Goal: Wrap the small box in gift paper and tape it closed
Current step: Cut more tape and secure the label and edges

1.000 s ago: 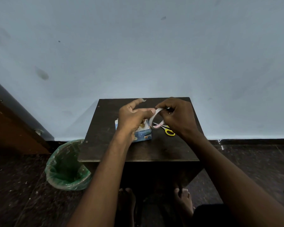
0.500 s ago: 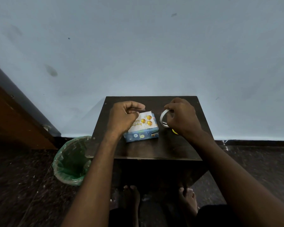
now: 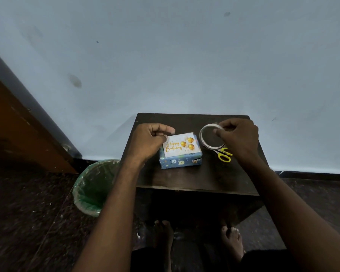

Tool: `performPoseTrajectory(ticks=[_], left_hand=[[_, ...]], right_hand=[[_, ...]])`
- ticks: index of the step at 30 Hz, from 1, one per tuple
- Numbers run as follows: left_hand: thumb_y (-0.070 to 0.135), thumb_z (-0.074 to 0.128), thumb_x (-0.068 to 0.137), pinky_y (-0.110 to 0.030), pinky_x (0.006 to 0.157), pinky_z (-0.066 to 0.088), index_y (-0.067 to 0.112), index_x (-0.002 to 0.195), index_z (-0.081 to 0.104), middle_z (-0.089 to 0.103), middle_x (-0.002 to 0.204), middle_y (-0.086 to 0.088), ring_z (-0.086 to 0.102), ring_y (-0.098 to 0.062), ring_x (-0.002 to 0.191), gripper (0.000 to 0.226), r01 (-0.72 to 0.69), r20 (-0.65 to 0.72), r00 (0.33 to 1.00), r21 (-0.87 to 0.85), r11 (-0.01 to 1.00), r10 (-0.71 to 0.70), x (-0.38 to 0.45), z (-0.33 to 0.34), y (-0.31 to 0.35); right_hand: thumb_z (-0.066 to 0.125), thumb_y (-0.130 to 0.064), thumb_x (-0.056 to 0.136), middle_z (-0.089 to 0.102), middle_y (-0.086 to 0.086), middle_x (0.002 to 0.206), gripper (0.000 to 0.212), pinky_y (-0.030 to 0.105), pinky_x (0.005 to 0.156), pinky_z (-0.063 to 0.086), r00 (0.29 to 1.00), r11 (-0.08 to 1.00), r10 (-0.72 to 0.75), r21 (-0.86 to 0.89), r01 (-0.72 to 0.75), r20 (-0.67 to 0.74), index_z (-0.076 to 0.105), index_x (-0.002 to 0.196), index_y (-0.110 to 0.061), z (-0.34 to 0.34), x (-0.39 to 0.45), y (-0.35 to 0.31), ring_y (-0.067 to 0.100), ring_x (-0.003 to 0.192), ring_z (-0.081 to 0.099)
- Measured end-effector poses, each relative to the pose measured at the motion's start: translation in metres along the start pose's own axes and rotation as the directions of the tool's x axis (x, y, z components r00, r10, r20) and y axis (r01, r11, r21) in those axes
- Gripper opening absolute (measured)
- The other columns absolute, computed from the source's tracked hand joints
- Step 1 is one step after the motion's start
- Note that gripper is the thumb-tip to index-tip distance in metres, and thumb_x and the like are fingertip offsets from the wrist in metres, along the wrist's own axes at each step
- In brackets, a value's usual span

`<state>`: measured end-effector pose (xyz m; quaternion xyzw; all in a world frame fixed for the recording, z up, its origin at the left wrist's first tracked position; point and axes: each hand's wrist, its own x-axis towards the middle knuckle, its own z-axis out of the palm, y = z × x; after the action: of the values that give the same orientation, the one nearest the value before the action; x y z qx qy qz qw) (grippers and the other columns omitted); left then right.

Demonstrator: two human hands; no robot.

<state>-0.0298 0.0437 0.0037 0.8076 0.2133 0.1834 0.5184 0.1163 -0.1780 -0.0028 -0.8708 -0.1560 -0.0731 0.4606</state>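
A small box (image 3: 181, 160) in blue patterned gift paper lies on the dark wooden table (image 3: 194, 177). A white "Happy Birthday" card with gold balloons (image 3: 180, 146) lies on top of it. My left hand (image 3: 147, 142) hovers at the box's far left corner, fingers curled, pinching a small strip of tape (image 3: 172, 132) at its fingertip. My right hand (image 3: 238, 138) holds the roll of clear tape (image 3: 203, 137) by its rim, to the right of the box, low over the table.
Yellow-handled scissors (image 3: 224, 155) lie on the table under my right hand. A green-lined bin (image 3: 92, 185) stands on the floor left of the table. A wooden door is at far left. The wall is close behind the table. My bare feet are under it.
My hands have pulled apart: the left went left with a tape strip, the right went right with the roll. The box and card, earlier covered by my left hand, now show.
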Motion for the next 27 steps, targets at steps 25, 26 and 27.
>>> performPoseTrajectory(ticks=[25, 26, 27], left_hand=[[-0.010, 0.052, 0.083, -0.035, 0.088, 0.062, 0.036, 0.077, 0.080, 0.081, 0.089, 0.011, 0.076, -0.010, 0.089, 0.053, -0.013, -0.080, 0.997, 0.142, 0.990, 0.024, 0.000, -0.006, -0.007], [-0.009, 0.053, 0.082, -0.034, 0.087, 0.062, 0.036, 0.077, 0.080, 0.081, 0.088, 0.011, 0.076, -0.010, 0.089, 0.052, -0.015, -0.082, 0.996, 0.153, 0.988, 0.028, 0.000, -0.006, -0.007], [-0.009, 0.054, 0.083, -0.032, 0.085, 0.062, 0.036, 0.078, 0.080, 0.081, 0.088, 0.011, 0.076, -0.010, 0.088, 0.052, -0.019, -0.083, 0.996, 0.165, 0.986, 0.033, 0.000, -0.007, -0.007]], right_hand=[[0.068, -0.003, 0.087, 0.074, -0.007, 0.090, 0.024, 0.026, 0.074, 0.052, 0.887, 0.916, -0.393, 0.183, 0.356, 0.242, 0.082, 0.098, -0.020, 0.078, -0.038, -0.059, 0.006, 0.080, 0.067], [0.068, -0.005, 0.089, 0.074, -0.012, 0.086, 0.024, 0.023, 0.072, 0.051, 0.891, 0.928, -0.359, 0.207, 0.309, 0.278, 0.082, 0.099, -0.021, 0.079, -0.037, -0.060, 0.002, 0.077, 0.067], [0.068, -0.006, 0.091, 0.074, -0.014, 0.081, 0.022, 0.023, 0.069, 0.051, 0.896, 0.937, -0.325, 0.233, 0.261, 0.302, 0.082, 0.099, -0.021, 0.079, -0.036, -0.060, 0.000, 0.072, 0.067]])
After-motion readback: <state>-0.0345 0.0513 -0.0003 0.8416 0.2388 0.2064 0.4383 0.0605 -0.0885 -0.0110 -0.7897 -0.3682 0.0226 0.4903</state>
